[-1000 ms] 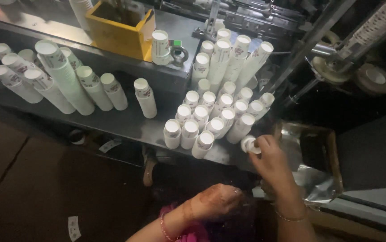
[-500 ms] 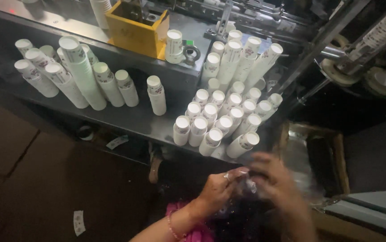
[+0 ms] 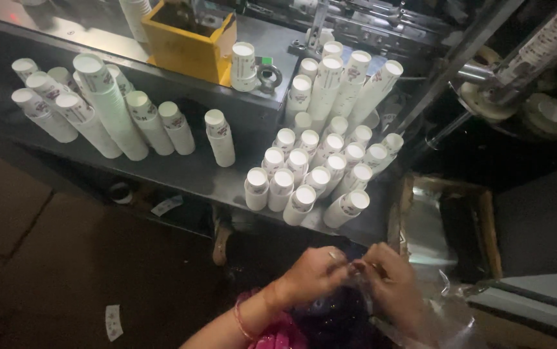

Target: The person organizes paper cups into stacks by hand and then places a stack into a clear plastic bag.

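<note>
My left hand [image 3: 314, 274] and my right hand [image 3: 391, 281] meet low in the view, both pinching the edge of a clear plastic bag [image 3: 443, 320] that hangs down to the right. Just above them, on a dark metal shelf [image 3: 194, 174], stand several stacks of white paper cups [image 3: 311, 178], upside down and leaning. The nearest stack [image 3: 348, 208] is a little above my right hand. Neither hand touches a cup.
More cup stacks [image 3: 107, 113] line the shelf's left part. A yellow box [image 3: 185, 42] and a single cup stack [image 3: 243, 64] sit on the upper ledge. A lined cardboard box [image 3: 443, 223] stands at right, machine rollers [image 3: 540, 113] above it. Paper scraps [image 3: 114, 321] lie on the floor.
One second ago my right hand was up at the nearest cup stack. It has come down, and both hands have since joined on the plastic bag.
</note>
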